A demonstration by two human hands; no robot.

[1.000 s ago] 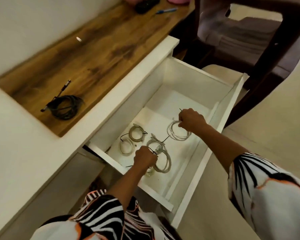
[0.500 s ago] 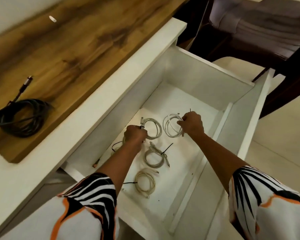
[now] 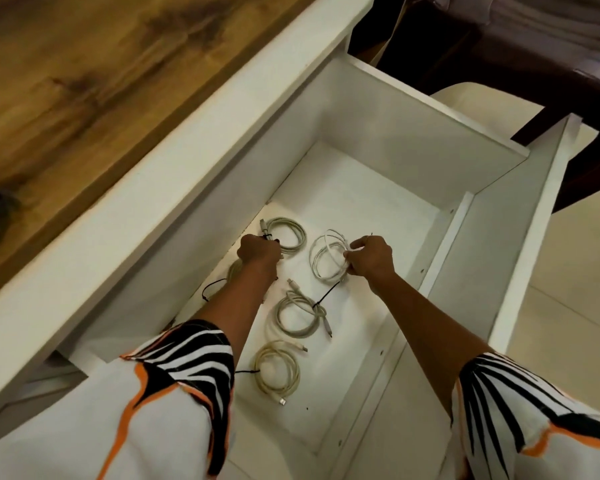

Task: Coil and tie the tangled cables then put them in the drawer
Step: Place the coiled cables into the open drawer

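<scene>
Since the earlier frame my left hand point(image 3: 258, 251) has carried its greyish coiled cable point(image 3: 288, 233) deeper into the white wooden drawer point(image 3: 392, 133), fingers gripping; my right hand point(image 3: 369, 256) pinches the white coil point(image 3: 326, 259). Recommend laying both flat, apart from neighbouring coils.

No legible text, labels or numbers anywhere.

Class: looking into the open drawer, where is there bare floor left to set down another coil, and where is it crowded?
Free: the drawer floor beyond the two held coils, up to its far wall, and the strip along the right wall. Crowded: the near-left, where the grey coil and cream coil lie, with the left hand and right hand just above.
</scene>
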